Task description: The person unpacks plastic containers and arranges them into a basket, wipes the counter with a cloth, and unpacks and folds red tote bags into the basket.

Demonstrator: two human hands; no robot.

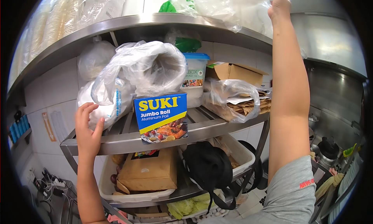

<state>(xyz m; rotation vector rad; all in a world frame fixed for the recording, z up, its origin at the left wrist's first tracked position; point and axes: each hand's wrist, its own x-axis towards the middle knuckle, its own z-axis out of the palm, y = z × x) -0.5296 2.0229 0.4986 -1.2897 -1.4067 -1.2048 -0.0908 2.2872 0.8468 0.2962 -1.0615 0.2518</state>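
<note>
My left hand (88, 128) is at the left end of the metal rack shelf (128, 140), with thumb and fingers apart and nothing held. Beside its fingertips lies a white plastic bag with blue print (110, 97); I cannot tell if they touch. My right arm stretches up to the top shelf, where my right hand (280, 7) is cut off by the frame edge near clear plastic bags (244, 6); its fingers are hidden. Between my arms stands a blue and yellow aluminum foil box (161, 117) with a clear plastic bag roll (151, 66) on it.
A blue-lidded tub (194, 74) and a bag of brown paper (239, 101) share the middle shelf. Below are a cardboard box (147, 169) in a white bin and a black bag (208, 163). Stacked cups (58, 18) stand above left; cables (54, 185) lie lower left.
</note>
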